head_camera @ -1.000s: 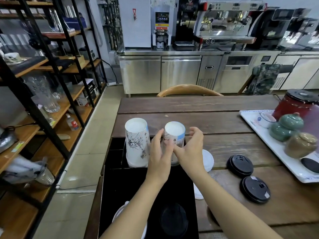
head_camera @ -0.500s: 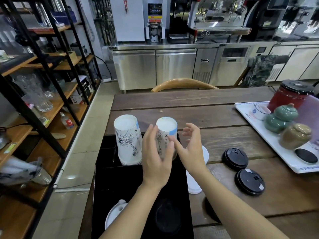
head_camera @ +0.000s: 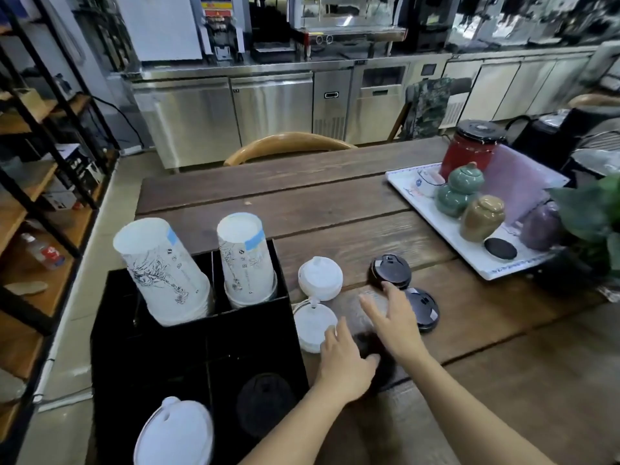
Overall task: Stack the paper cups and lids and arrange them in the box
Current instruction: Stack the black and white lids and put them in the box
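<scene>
A black divided box (head_camera: pixel 188 344) stands at the table's left edge. Two upside-down stacks of white printed paper cups fill its far compartments: a wide stack (head_camera: pixel 164 271) on the left, a narrower stack (head_camera: pixel 246 260) on the right. A white lid (head_camera: pixel 176 434) and a black lid (head_camera: pixel 265 402) lie in the near compartments. On the table beside the box lie two white lids (head_camera: pixel 320 278) (head_camera: pixel 312 325) and two black lids (head_camera: pixel 391 270) (head_camera: pixel 424 308). My left hand (head_camera: pixel 344 362) hovers open by the nearer white lid, over a dark lid (head_camera: pixel 375 350). My right hand (head_camera: pixel 394 322) is open, fingers spread, near the black lids.
A white tray (head_camera: pixel 412 193) at the right holds ceramic jars, a red pot and a black lid. A green plant (head_camera: pixel 593 216) pokes in at the far right. A chair back (head_camera: pixel 285 146) stands behind the table. Shelving runs along the left.
Both hands let go of the narrower cup stack in the box and moved right and nearer, to the lids on the table. The view shifted right.
</scene>
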The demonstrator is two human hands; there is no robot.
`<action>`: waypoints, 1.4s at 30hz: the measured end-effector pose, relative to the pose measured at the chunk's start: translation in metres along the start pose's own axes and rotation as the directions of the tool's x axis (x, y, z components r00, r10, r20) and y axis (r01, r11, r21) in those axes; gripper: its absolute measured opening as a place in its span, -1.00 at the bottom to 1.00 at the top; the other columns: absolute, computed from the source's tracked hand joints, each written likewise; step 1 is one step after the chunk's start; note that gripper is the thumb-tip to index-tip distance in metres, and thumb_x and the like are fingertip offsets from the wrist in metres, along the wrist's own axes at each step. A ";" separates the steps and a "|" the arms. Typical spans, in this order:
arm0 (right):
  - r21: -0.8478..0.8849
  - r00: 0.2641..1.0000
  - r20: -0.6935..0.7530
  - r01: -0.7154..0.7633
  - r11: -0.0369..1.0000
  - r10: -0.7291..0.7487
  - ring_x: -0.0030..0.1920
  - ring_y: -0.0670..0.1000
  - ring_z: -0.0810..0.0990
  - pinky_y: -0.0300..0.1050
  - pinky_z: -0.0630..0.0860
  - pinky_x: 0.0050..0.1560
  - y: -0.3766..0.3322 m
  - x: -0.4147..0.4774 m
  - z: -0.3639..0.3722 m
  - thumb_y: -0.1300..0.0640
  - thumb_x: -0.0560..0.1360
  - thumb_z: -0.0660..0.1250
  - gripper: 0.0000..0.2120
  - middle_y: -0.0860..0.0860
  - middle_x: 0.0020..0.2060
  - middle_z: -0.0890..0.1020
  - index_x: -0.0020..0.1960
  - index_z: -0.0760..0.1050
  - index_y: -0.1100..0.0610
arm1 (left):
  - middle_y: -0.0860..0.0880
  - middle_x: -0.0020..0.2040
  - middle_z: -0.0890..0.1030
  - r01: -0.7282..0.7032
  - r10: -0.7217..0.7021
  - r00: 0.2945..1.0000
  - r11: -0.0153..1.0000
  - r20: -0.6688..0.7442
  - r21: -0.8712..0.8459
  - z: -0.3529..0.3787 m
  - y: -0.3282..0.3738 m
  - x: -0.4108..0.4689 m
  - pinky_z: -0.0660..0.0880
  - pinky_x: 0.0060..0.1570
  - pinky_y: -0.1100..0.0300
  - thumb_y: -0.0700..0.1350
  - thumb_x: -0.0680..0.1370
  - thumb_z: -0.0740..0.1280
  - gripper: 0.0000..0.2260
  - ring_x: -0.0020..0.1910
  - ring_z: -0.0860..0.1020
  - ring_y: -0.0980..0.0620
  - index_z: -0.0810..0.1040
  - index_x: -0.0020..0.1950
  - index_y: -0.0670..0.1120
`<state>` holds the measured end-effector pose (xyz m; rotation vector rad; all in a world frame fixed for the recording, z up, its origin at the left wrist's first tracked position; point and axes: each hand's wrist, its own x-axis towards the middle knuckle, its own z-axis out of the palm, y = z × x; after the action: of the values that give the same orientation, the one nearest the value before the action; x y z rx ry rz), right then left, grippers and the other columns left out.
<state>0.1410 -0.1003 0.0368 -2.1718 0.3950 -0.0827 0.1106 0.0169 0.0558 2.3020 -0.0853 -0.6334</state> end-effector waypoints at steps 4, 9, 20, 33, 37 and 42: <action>-0.236 0.976 0.136 -0.135 0.962 0.170 0.40 0.13 0.34 0.04 0.29 0.33 0.031 -0.014 -0.004 -0.18 0.48 0.28 -0.36 0.12 0.37 0.43 0.42 0.27 0.16 | -0.15 0.53 0.09 0.165 -0.161 0.986 0.980 0.042 -0.110 0.024 -0.010 0.010 0.17 0.45 0.03 0.00 0.51 0.32 -0.25 0.49 0.15 -0.15 -0.05 0.53 -0.16; -0.314 0.950 0.220 -0.147 0.938 0.222 0.07 0.15 0.50 -0.08 0.29 -0.13 0.051 -0.024 -0.004 -0.18 0.45 0.29 -0.71 0.04 -0.14 0.45 -0.27 0.31 -0.02 | -0.15 0.43 0.26 0.292 -0.327 0.942 0.909 -0.076 -0.297 0.039 -0.014 0.019 0.36 0.33 -0.05 -0.08 0.46 0.40 -0.36 0.38 0.31 -0.20 0.17 0.44 -0.15; 0.334 0.968 0.148 -0.243 0.911 0.204 -0.10 -0.10 0.53 -0.16 0.50 -0.06 0.042 -0.018 -0.019 0.10 0.41 0.46 -0.64 -0.04 -0.14 0.52 0.06 0.35 0.19 | -0.18 0.18 0.54 0.411 -0.386 0.878 0.304 0.283 -0.860 0.028 0.010 0.035 0.50 -0.06 0.01 -0.34 0.42 0.38 -0.61 0.00 0.50 -0.06 0.45 0.23 -0.16; 0.283 0.973 -0.070 -0.190 0.940 0.218 0.03 0.03 0.53 0.00 0.52 0.05 0.083 0.046 -0.076 -0.09 0.45 0.36 -0.73 0.04 -0.02 0.55 -0.01 0.41 0.07 | -0.15 0.23 0.55 0.183 -0.321 0.947 0.529 0.004 -0.828 0.052 0.085 0.093 0.51 0.18 -0.01 -0.28 0.46 0.40 -0.57 0.15 0.53 -0.09 0.44 0.32 -0.19; 0.126 0.974 -0.019 -0.221 0.967 0.225 -0.02 0.13 0.55 0.09 0.53 -0.01 0.097 0.063 -0.075 -0.27 0.36 0.24 -0.54 0.12 -0.08 0.57 -0.08 0.46 0.14 | -0.14 0.15 0.56 0.201 -0.361 0.932 0.600 -0.038 -0.774 0.064 0.090 0.104 0.51 0.09 0.03 -0.25 0.48 0.39 -0.65 0.03 0.51 -0.06 0.48 0.26 -0.18; 0.016 0.970 0.087 -0.230 0.973 0.228 0.07 0.15 0.51 0.17 0.49 0.12 0.110 0.075 -0.068 -0.26 0.41 0.23 -0.50 0.13 0.01 0.56 0.03 0.48 0.17 | -0.08 0.07 0.52 0.272 -0.426 0.904 0.617 -0.024 -0.738 0.069 0.087 0.108 0.49 0.09 0.02 -0.17 0.51 0.36 -0.66 0.01 0.46 -0.04 0.46 0.27 -0.16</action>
<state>0.1703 -0.2364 -0.0173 -2.0815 0.5892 0.1324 0.1833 -0.1169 0.0274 1.5728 0.6354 -0.4953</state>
